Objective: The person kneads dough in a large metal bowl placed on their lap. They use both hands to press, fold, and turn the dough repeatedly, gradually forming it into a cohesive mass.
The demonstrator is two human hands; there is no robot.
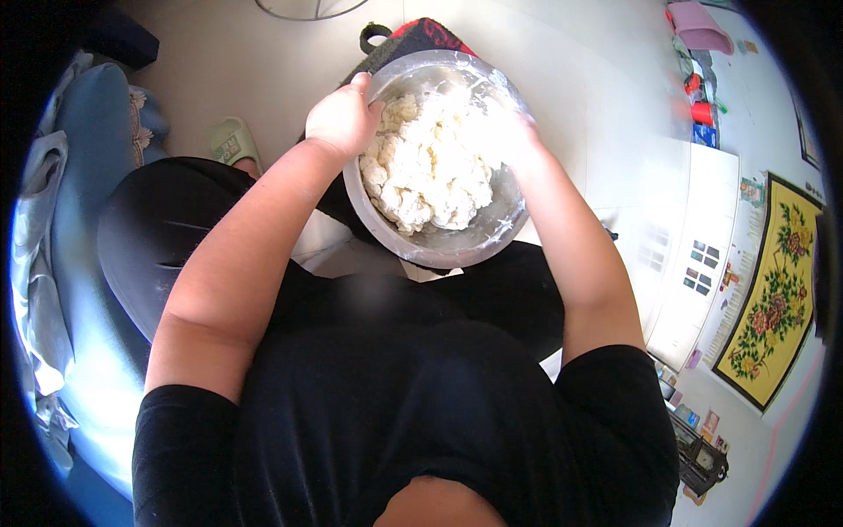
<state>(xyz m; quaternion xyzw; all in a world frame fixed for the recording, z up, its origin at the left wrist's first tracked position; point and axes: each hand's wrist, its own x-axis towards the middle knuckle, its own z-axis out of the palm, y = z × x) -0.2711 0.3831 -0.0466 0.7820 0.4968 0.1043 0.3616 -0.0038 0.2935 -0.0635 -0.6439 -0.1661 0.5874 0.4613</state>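
A wide metal bowl point(506, 204) holds a lumpy mass of pale dough point(430, 171), rough and shaggy, heaped toward the bowl's left side. White flour smears cling to the inner wall. My left hand point(341, 119) grips the bowl's upper left rim, fingers curled at the edge and the thumb toward the inside. On the right side of the bowl, my right hand point(516, 139) is over or against the dough. Glare and motion blur wash out its fingers, so their pose is hidden.
Beneath the bowl is a dark stool or padded seat point(421, 37) with a red pattern and a loop handle. A blue sofa point(92, 228) stands at the left. A green slipper point(232, 140) is on my foot. White cabinets point(702, 255) line the right side.
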